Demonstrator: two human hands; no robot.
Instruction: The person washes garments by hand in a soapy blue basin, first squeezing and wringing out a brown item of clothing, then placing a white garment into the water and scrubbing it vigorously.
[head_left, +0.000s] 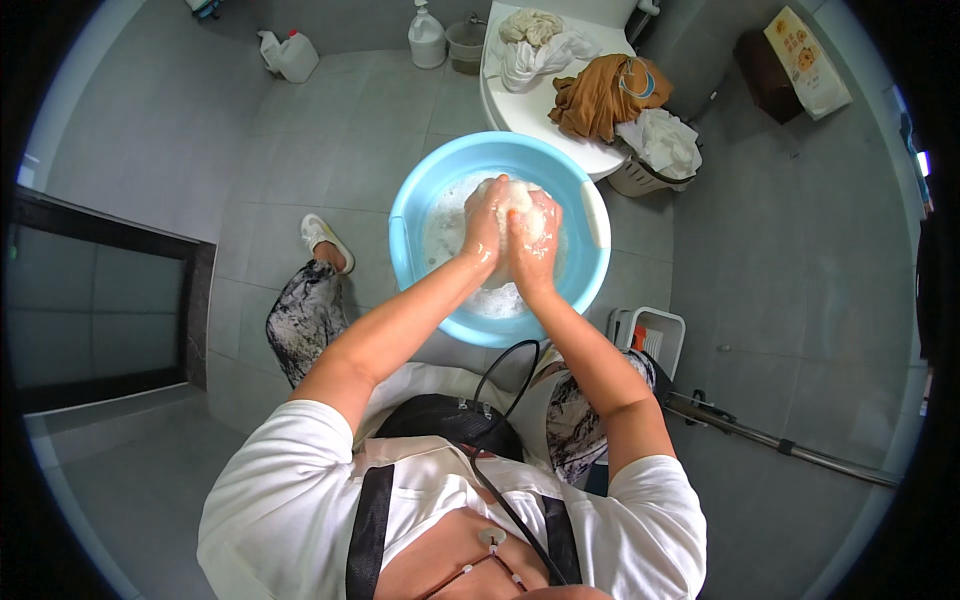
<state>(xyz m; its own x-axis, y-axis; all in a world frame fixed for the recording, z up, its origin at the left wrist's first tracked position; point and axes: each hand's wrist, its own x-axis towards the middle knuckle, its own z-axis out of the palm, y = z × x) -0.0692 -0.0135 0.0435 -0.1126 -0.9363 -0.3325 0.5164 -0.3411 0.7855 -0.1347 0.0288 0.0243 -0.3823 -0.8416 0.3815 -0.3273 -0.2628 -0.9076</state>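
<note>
Head view: left hand [484, 228] and right hand [534, 250], pressed together, clasp a foamy white bundle [520, 195] over a round light-blue plastic basin [401, 250]; beyond: glossy white toilet [525, 112], crumpled brown cloth [597, 98], printed cream packet [806, 62].

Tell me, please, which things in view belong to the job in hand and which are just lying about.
In the job:
- left hand and right hand
- foamy white mass between them
- blue basin
- sudsy water

Apparently just lying about:
- brown cloth
- pump bottle
- white jug
</note>
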